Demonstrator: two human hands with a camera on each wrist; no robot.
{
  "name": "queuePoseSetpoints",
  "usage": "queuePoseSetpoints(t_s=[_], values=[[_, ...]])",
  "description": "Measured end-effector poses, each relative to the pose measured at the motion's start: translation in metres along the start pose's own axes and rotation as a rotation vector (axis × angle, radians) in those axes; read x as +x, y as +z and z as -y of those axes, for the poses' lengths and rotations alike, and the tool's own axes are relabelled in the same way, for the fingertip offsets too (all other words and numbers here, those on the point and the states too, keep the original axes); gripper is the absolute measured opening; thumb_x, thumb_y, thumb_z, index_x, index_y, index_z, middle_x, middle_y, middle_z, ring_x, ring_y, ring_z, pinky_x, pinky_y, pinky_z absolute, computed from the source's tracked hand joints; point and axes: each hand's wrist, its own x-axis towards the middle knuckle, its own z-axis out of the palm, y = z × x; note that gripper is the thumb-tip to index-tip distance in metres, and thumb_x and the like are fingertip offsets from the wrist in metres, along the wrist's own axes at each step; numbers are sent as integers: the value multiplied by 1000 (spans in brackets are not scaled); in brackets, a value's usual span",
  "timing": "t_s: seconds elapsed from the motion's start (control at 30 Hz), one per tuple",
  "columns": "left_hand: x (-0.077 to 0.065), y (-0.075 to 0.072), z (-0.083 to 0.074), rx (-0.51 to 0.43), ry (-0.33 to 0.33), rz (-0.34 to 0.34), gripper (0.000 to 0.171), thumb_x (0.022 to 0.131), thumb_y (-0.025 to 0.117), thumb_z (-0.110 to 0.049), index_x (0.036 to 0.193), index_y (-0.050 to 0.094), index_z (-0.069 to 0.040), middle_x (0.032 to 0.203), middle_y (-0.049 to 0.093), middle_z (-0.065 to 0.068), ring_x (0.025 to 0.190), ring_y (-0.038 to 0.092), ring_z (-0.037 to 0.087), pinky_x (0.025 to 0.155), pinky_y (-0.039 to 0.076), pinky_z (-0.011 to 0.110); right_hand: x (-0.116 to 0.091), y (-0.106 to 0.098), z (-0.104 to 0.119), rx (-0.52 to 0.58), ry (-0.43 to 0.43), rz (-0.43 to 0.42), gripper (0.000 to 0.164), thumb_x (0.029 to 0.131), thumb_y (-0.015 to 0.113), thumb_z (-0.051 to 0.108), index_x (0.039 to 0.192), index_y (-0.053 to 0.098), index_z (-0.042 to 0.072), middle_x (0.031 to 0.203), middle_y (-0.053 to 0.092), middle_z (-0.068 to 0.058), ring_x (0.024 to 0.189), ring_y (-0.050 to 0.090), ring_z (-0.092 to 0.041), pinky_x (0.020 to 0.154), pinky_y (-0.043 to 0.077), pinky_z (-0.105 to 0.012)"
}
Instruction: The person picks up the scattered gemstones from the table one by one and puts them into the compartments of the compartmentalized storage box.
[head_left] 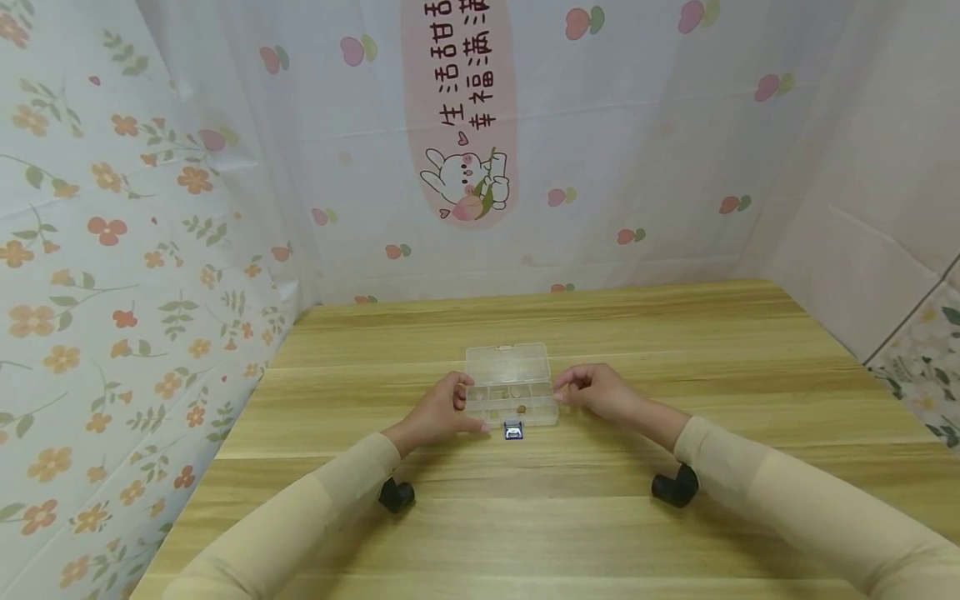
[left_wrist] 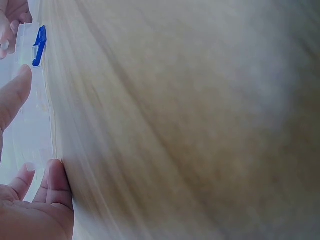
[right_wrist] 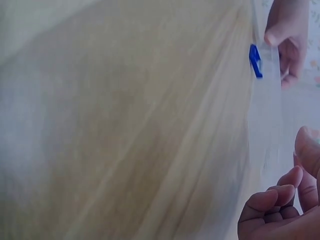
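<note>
A clear plastic compartment box (head_left: 487, 421) lies on the table with its lid (head_left: 508, 364) raised at the back. A blue latch (head_left: 513, 431) hangs at its front edge. Inside is a small orange-brown piece (head_left: 521, 409), among other tiny pale items. My left hand (head_left: 448, 407) grips the box's left end, thumb at the front, fingers on the side and back. At the right end is my right hand (head_left: 600, 392), its thumb and index finger close together by the box and the other fingers curled; I cannot tell whether it pinches something small.
The box stands on a wood-grain table (head_left: 525, 517). A patterned cloth (head_left: 622, 150) hangs behind it, and a floral cloth (head_left: 135, 275) runs along the left. Black wrist mounts (head_left: 396, 495) sit under both forearms.
</note>
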Motion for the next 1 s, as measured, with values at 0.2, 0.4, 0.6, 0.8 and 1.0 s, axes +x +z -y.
queuePoseSetpoints(t_s=[0.2, 0.4, 0.6, 0.8, 1.0], values=[[0, 0, 0, 3, -8, 0, 72, 69, 90, -21, 125, 47, -4, 99, 46, 7, 87, 44, 20, 77, 39, 34, -1, 9, 1, -12, -9, 22, 19, 88, 72, 9, 103, 68, -3, 76, 50, -3, 64, 41, -15, 53, 35, -22], [0, 0, -2, -16, -8, 5, 72, 70, 90, -20, 125, 47, -3, 99, 45, 7, 88, 43, 20, 77, 39, 35, -3, 15, 4, -7, -30, 54, 19, 88, 72, 7, 103, 68, -4, 75, 50, -4, 64, 40, -15, 52, 34, -22], [-1, 0, -2, -26, 0, 4, 72, 70, 90, -19, 125, 47, -2, 98, 45, 8, 87, 43, 20, 77, 38, 35, -1, 19, 4, -15, -27, 70, 18, 88, 72, 9, 102, 68, -2, 73, 46, -3, 60, 36, -13, 50, 32, -22], [0, 0, -1, -22, 2, 2, 72, 70, 90, -19, 125, 47, -2, 97, 44, 7, 86, 43, 19, 77, 38, 34, 4, 22, 5, -36, -3, 45, 17, 86, 75, 10, 100, 70, 0, 72, 45, -2, 61, 36, -15, 52, 32, -23], [-1, 0, -2, -16, 2, -2, 72, 69, 90, -19, 125, 47, -1, 97, 44, 7, 87, 43, 20, 77, 38, 34, 7, 23, 5, -67, -10, 35, 16, 85, 76, 9, 98, 71, 1, 72, 48, -2, 64, 38, -16, 53, 33, -23]])
